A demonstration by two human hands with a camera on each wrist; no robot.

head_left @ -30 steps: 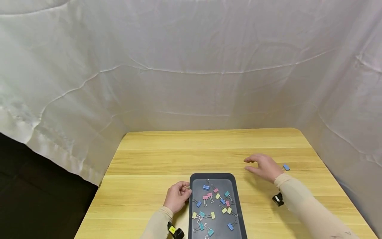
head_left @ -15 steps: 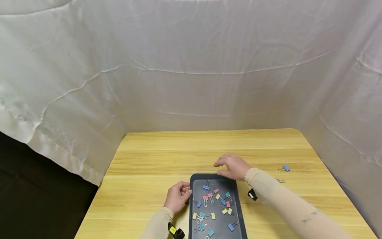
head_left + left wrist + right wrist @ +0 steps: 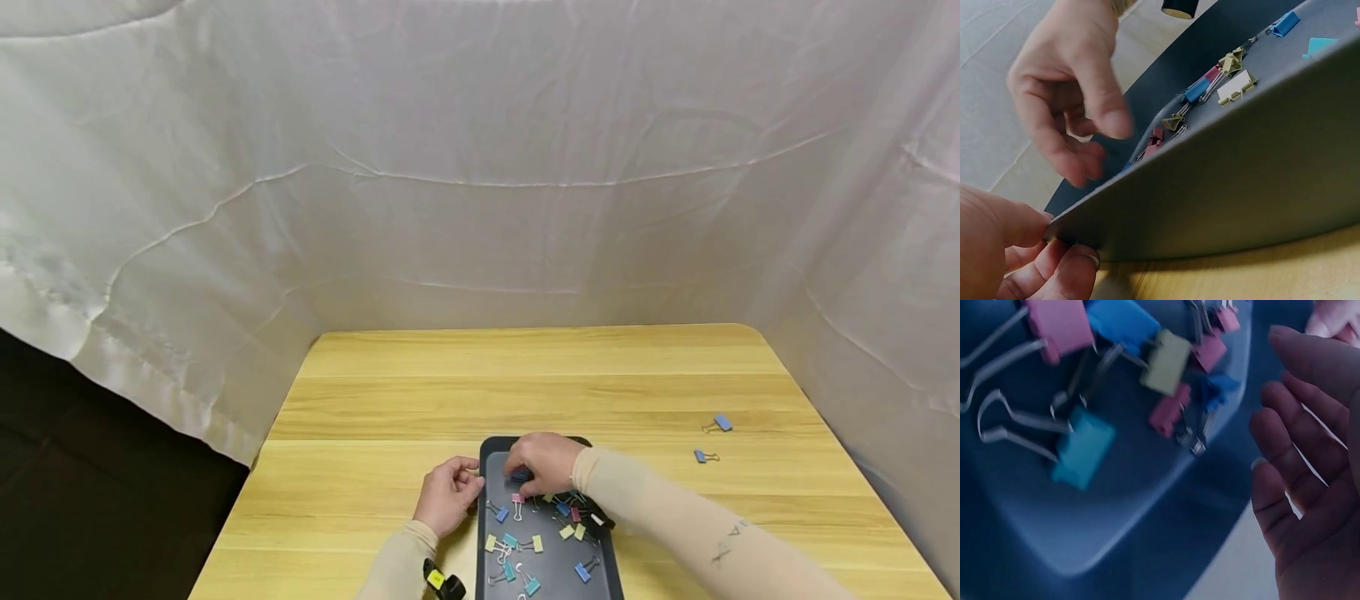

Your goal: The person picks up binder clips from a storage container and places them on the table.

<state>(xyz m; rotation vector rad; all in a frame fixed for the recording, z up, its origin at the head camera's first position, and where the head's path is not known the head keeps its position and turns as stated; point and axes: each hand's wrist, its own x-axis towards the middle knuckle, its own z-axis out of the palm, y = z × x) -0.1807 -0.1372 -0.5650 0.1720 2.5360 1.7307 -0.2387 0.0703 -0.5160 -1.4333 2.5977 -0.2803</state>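
A dark tray [image 3: 592, 557] of coloured binder clips [image 3: 534, 543] is seen near the front edge of the wooden surface [image 3: 390, 400]. Its left rim is pinched by the left hand [image 3: 446, 495]. The right hand [image 3: 542, 463] is held over the tray's far end, fingers loosely curled above a blue clip [image 3: 520, 476], nothing yet gripped. 2 blue clips [image 3: 722, 422] lie well apart on the right.

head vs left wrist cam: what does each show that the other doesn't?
Head only: two blue clips lying on the wooden table right of the tray, plus the white backdrop cloth.
Left wrist only: the left hand's fingers pinching the tray's edge close up.
Both: the dark tray of coloured binder clips, with the right hand over it.
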